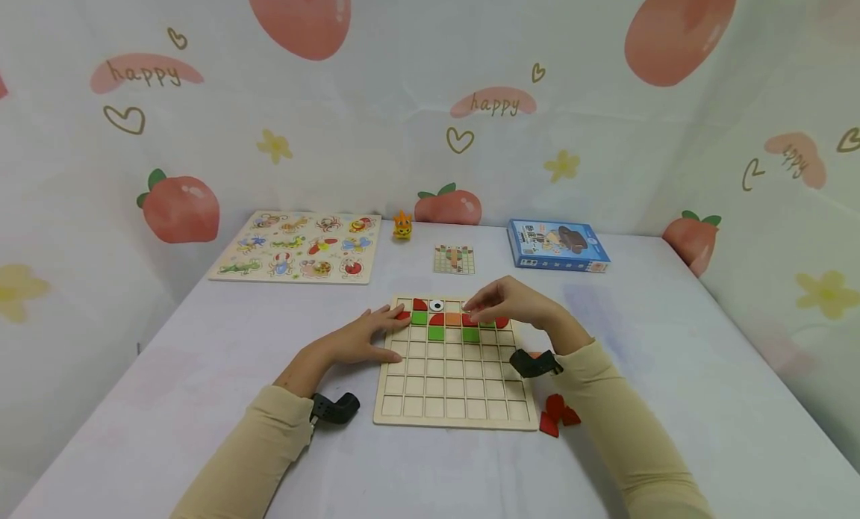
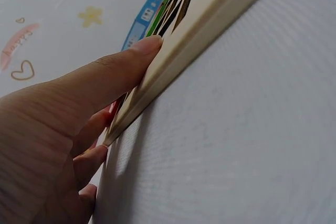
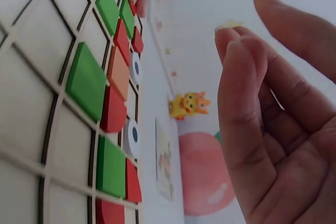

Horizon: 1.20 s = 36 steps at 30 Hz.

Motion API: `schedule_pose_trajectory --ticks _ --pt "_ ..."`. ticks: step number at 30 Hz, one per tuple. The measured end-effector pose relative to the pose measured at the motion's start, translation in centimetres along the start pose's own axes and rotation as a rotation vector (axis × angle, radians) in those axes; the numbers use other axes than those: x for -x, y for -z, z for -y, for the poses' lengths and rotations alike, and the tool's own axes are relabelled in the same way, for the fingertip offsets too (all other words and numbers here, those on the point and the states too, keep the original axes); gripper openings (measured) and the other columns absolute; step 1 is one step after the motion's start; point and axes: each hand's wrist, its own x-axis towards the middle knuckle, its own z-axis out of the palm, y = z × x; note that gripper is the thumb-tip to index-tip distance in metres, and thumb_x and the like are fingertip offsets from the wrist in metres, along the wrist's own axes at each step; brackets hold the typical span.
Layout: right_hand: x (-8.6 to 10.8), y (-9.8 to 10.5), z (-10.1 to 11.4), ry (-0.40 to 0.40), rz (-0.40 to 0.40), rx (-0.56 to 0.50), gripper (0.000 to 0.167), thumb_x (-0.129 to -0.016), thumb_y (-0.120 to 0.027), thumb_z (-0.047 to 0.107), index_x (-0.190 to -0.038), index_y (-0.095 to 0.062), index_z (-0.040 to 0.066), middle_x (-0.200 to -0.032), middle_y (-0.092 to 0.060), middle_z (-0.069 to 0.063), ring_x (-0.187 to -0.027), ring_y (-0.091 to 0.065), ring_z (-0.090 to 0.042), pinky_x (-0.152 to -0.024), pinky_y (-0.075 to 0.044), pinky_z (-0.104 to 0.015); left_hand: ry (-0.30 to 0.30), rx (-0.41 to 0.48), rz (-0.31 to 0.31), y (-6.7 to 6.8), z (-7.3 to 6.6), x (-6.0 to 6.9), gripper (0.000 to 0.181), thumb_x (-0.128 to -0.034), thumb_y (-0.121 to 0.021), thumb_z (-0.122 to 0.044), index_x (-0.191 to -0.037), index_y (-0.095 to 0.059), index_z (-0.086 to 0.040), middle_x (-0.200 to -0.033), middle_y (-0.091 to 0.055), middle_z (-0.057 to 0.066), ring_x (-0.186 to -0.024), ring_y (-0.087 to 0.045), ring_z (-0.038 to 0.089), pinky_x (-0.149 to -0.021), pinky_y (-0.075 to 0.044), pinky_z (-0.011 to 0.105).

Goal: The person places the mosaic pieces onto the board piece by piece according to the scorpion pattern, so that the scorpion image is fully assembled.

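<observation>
A wooden grid board lies flat on the table. Its upper rows hold green squares, red rounded pieces, an orange square and two white eye pieces. My left hand rests on the board's left edge, the thumb on the rim and the other fingers near the upper left corner. Over the upper right cells hovers my right hand, its thumb apart from the bent fingers and nothing between them. It partly covers that corner in the head view.
Loose red pieces lie by the board's lower right corner, and an orange piece near my right wrist. Behind stand an insect puzzle board, a small orange toy, a pattern card and a blue box.
</observation>
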Motion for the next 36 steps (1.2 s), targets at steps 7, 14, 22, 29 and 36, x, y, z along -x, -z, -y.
schedule_pose_trajectory --ticks 7,14,22,29,36 --pt "2.4 0.6 -0.2 -0.020 0.015 -0.034 0.036 -0.085 -0.068 0.016 -0.111 -0.063 -0.010 -0.089 -0.070 -0.002 -0.072 -0.061 -0.011 -0.074 -0.056 -0.034 -0.001 -0.003 0.001 0.0 0.1 0.0 0.073 -0.0818 -0.069 -0.040 -0.142 -0.040 -0.011 -0.156 -0.017 0.011 -0.145 -0.003 0.032 -0.117 0.002 0.055" --pt "4.9 1.5 -1.2 -0.041 0.004 -0.001 0.035 -0.086 -0.067 0.016 -0.110 -0.064 -0.009 -0.099 -0.067 -0.024 -0.072 -0.061 -0.011 -0.075 -0.056 -0.036 0.000 -0.003 0.000 -0.1 0.3 0.0 0.073 -0.0811 -0.069 -0.040 -0.142 -0.040 -0.011 -0.156 -0.017 0.011 -0.145 -0.003 0.033 -0.117 0.002 0.055" --pt "7.7 1.7 -2.3 -0.092 -0.007 0.021 0.035 -0.085 -0.067 0.017 -0.111 -0.065 -0.007 -0.097 -0.067 -0.017 -0.075 -0.057 -0.012 -0.073 -0.054 -0.028 -0.003 0.000 -0.002 -0.1 0.3 -0.1 0.073 -0.0813 -0.069 -0.040 -0.142 -0.040 -0.012 -0.156 -0.016 0.010 -0.145 -0.003 0.032 -0.117 0.002 0.054" --pt "9.8 1.5 -3.1 -0.098 0.000 0.028 0.033 -0.085 -0.067 0.015 -0.111 -0.065 -0.006 -0.094 -0.067 -0.018 -0.076 -0.057 -0.012 -0.067 -0.052 -0.023 0.004 -0.008 0.001 -0.1 0.2 0.0 0.073 -0.0816 -0.069 -0.039 -0.142 -0.039 -0.012 -0.156 -0.016 0.010 -0.145 -0.003 0.031 -0.117 0.002 0.053" --pt "11.3 0.6 -3.8 -0.109 0.013 0.036 0.032 -0.085 -0.066 0.014 -0.112 -0.065 -0.004 -0.093 -0.067 -0.010 -0.076 -0.055 -0.010 -0.061 -0.049 -0.020 0.008 -0.009 0.000 -0.1 0.1 0.0 0.073 -0.0816 -0.069 -0.039 -0.142 -0.039 -0.011 -0.156 -0.016 0.010 -0.145 -0.003 0.033 -0.117 0.002 0.054"
